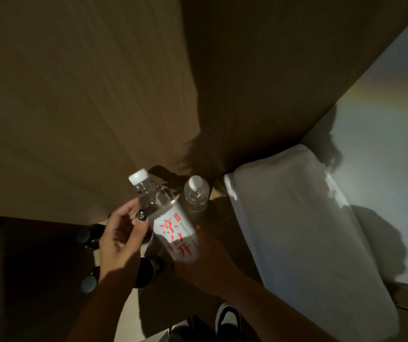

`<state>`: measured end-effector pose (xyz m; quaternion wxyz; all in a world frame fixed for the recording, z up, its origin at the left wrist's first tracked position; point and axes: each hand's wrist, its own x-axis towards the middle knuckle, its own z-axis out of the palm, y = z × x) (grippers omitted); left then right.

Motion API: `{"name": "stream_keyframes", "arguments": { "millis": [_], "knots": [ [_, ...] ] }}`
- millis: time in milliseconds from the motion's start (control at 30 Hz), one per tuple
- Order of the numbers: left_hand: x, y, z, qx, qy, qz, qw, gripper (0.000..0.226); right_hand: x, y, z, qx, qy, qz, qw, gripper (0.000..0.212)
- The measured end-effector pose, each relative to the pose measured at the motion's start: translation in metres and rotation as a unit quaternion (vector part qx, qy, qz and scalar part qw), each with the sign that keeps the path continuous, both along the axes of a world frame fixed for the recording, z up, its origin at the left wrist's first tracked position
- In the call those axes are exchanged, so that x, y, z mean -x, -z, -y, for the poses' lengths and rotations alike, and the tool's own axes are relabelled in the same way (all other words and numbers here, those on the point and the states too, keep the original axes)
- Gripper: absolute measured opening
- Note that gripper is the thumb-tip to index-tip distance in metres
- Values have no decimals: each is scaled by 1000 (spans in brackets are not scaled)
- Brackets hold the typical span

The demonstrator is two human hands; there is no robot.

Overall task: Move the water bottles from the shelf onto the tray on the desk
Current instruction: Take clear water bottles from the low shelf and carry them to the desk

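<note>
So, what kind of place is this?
Probably a hotel room or bedroom: a white pillow on a bed, wooden wall panelling, and labelled water bottles, one beside the bed.

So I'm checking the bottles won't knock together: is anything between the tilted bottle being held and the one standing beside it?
Nothing: in the head view only a narrow dark gap separates the held bottle from the standing bottle.

Held bottle (173, 223) left of standing bottle (196, 196); pillow (296, 218) right.
</note>
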<state>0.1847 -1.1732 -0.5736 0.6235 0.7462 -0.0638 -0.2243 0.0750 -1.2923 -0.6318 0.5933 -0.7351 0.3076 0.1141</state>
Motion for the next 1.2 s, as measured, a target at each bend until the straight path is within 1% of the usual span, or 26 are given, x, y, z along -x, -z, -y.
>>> {"name": "stream_keyframes", "arguments": {
  "millis": [67, 100, 133, 167, 200, 233, 267, 300, 333, 367, 400, 433, 467, 500, 533, 600, 667, 733, 767, 833, 900, 933, 1000, 1033, 1133, 1200],
  "knots": [
    [3, 7, 6, 22, 4, -91, 996, 67, -4, -13, 5, 6, -29, 17, 999, 70],
    [5, 8, 11, 29, -6, -144, 989, 70, -7, -19, 7, 13, -44, 22, 999, 71],
    [5, 10, 13, 36, -31, -190, 981, 57, -9, -23, 7, 14, -65, 22, 998, 71],
    [7, 9, 16, 44, -59, -227, 971, 38, -10, -27, 6, 8, -89, 18, 996, 71],
    [7, 9, 18, 51, -75, -255, 963, 34, -11, -31, 8, -2, -116, 11, 993, 70],
    [6, 9, 20, 64, -85, -271, 957, 45, -12, -33, 12, -20, -143, -1, 990, 67],
    [5, 10, 19, 75, -98, -277, 953, 61, -14, -34, 20, -44, -155, -5, 987, 60],
    [2, 7, 18, 81, -109, -277, 951, 76, -18, -35, 29, -64, -139, 5, 988, 50],
    [0, 6, 17, 83, -111, -271, 952, 90, -22, -34, 40, -61, -94, 21, 993, 42],
    [-2, 4, 16, 82, -111, -266, 954, 105, -28, -35, 52, -23, -42, 35, 998, 40],
    [-4, 5, 14, 79, -111, -267, 954, 116, -33, -36, 64, 43, 7, 33, 999, 40],
    [-6, 4, 13, 83, -113, -269, 953, 117, -40, -38, 71, 108, 57, 34, 992, 42],
    [-7, 1, 12, 93, -114, -272, 951, 110, -48, -41, 75, 154, 92, 45, 983, 46],
    [-8, 0, 12, 101, -112, -275, 950, 99, -55, -41, 74, 181, 96, 58, 977, 51],
    [-9, 0, 10, 105, -113, -281, 947, 90, -63, -43, 71, 202, 73, 63, 975, 55],
    [-11, 2, 8, 119, -114, -293, 942, 80, -79, -36, 59, 236, -1, 50, 970, 57],
    [-13, 4, 4, 131, -121, -299, 937, 66, -92, -23, 46, 252, -27, 21, 967, 53],
    [-13, 5, -1, 169, -141, -321, 921, 41, -97, -13, 39, 275, -6, 2, 962, 47],
    [-14, 6, -3, 192, -153, -337, 909, 37, -96, -10, 35, 281, 17, 7, 960, 44],
    [-16, 8, -8, 220, -164, -360, 892, 38, -92, -5, 32, 264, 81, 27, 961, 44],
    [-19, 12, -16, 229, -144, -360, 893, 26, -87, -4, 32, 247, 122, 36, 961, 46],
    [-21, 14, -19, 221, -134, -362, 896, 24, -86, -4, 34, 248, 122, 39, 960, 45],
    [-23, 16, -24, 203, -112, -380, 895, 45, -84, -3, 39, 249, 118, 46, 960, 40],
    [-23, 16, -26, 198, -111, -391, 892, 47, -82, -5, 41, 249, 121, 48, 960, 38],
    [-20, 7, -28, 230, -105, -410, 877, 29, -74, -17, 48, 237, 170, 75, 953, 31],
    [-15, -1, -27, 260, -90, -429, 860, 28, -66, -37, 46, 229, 200, 113, 946, 29]
  ]
}}
